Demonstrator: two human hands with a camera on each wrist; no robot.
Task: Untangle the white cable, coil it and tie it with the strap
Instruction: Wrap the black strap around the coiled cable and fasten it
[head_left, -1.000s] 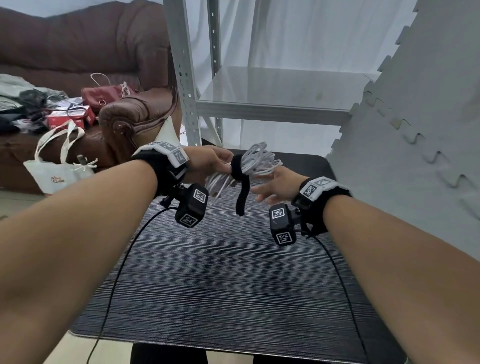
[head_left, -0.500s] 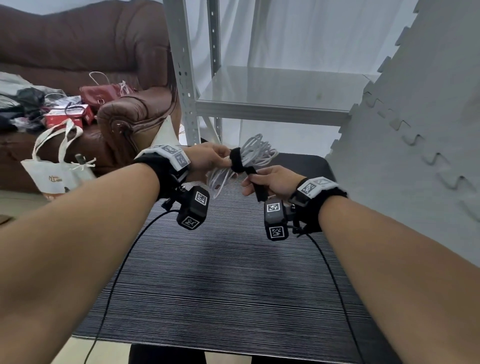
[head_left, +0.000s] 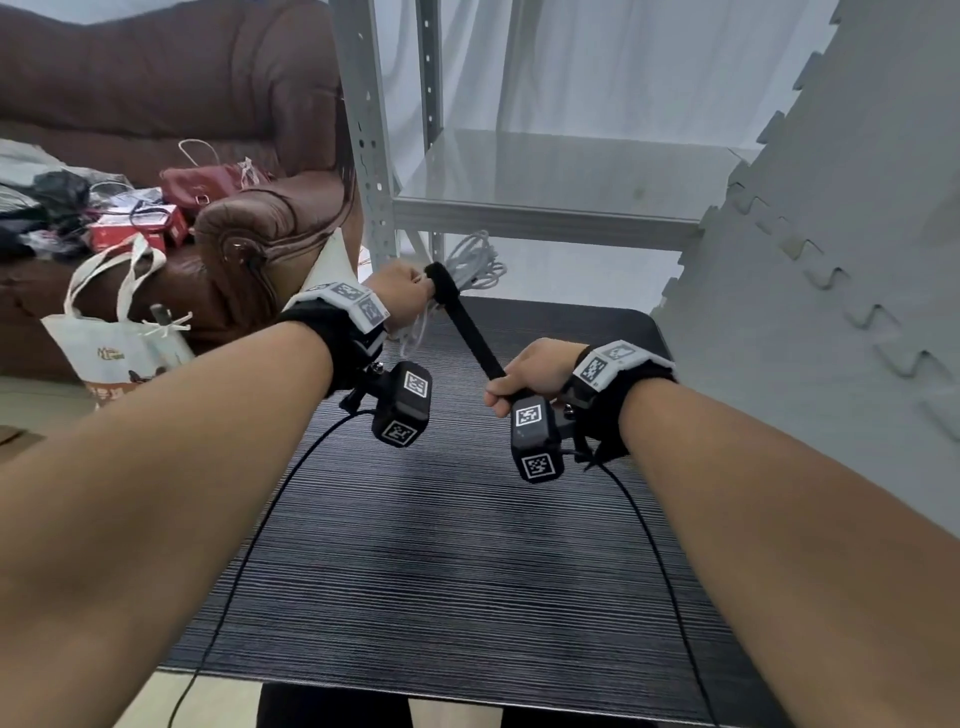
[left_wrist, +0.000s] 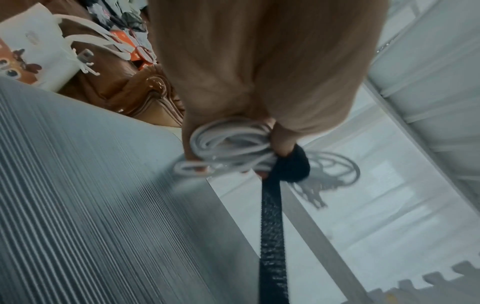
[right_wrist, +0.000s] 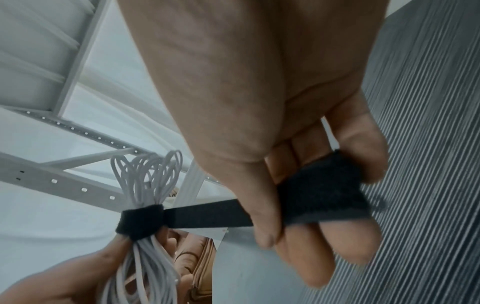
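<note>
Black strap (right_wrist: 207, 214) fabric runs taut between our two hands, and that is where the grip is. Our right hand (head_left: 530, 371) has its thumb and curled fingers (right_wrist: 306, 253) pinched round the free end of the strap, the tail bunched against the fingers. From there the strap stretches in a straight band up to a snug wrap round the middle of the white cable (right_wrist: 148, 174). The cable is gathered into a coil of many loops; one fan of loops stands out above the wrap, and the other strands drop below it into our left hand (head_left: 397, 291). Our left hand is closed round the bundle just beside the wrap, thumb against the black band, as the left wrist view shows.

Both hands are held in the air above the far edge of a dark ribbed table (head_left: 441, 571), the left nearer the far left corner. Beyond the far edge stands a grey metal shelf (head_left: 545, 171). To the left sits a brown leather sofa (head_left: 249, 104) with a white tote bag (head_left: 104, 343) leaning at its foot. Grey foam matting (head_left: 841, 260) rises along the table's right edge.
</note>
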